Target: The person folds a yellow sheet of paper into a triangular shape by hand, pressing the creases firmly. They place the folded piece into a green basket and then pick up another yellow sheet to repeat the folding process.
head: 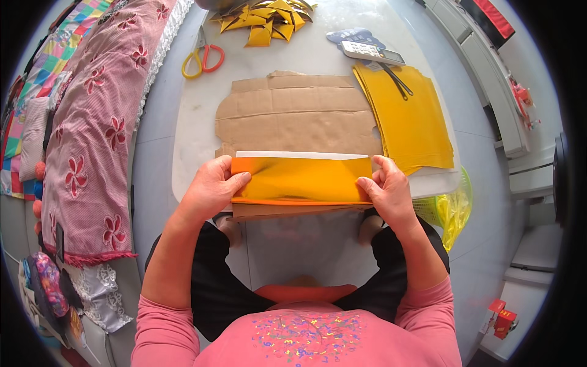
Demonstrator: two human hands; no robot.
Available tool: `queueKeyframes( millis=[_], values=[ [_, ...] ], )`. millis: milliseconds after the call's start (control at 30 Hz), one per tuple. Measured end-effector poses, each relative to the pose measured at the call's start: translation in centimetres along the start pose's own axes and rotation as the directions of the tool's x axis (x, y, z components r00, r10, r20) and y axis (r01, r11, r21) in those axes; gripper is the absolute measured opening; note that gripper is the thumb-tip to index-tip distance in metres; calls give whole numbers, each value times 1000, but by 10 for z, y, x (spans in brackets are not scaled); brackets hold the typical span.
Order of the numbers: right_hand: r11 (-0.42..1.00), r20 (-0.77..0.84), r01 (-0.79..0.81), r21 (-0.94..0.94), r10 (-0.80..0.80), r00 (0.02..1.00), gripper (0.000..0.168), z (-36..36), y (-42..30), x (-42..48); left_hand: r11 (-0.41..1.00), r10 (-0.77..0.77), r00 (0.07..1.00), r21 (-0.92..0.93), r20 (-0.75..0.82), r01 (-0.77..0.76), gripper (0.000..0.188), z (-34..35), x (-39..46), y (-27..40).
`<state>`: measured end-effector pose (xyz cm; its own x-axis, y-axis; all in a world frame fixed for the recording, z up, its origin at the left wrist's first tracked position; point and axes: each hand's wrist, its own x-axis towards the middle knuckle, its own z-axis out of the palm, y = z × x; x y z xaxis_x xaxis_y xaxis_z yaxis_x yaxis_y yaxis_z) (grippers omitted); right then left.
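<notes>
My left hand (213, 188) and my right hand (387, 190) pinch the two ends of a gold foil paper sheet (300, 181). The sheet is folded over, gold side out, with a white strip showing along its far edge. It lies over the near edge of a flattened brown cardboard piece (296, 114) on the white tabletop. To the right of the cardboard is a stack of gold paper sheets (412, 114). A pile of folded gold paper pieces (270, 20) sits at the far side.
Scissors with red and yellow handles (202, 59) lie at the far left of the table (197, 119). A white remote control (372, 52) rests beyond the gold stack. A green plastic basket (464, 188) with a yellow bag stands below the right edge. A pink floral cover drapes the seat at left.
</notes>
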<state>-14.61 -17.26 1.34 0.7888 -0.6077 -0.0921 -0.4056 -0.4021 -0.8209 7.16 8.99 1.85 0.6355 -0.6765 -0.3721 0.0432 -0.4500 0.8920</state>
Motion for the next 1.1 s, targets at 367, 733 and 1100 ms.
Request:
queueKeyframes(
  millis=[367,733,1100],
  values=[
    [979,-91,54,-195,-73,993,69,12,-7,-3,943,95,970,333,-224,-15,50,18,-7,13],
    [971,-111,53,-233,-81,991,70,16,-7,-2,864,211,940,501,-267,-52,62,24,-7,0],
    [969,-125,26,-246,-58,990,71,17,-8,-3,869,176,953,495,-247,-32,66,22,-8,4]
  ],
)
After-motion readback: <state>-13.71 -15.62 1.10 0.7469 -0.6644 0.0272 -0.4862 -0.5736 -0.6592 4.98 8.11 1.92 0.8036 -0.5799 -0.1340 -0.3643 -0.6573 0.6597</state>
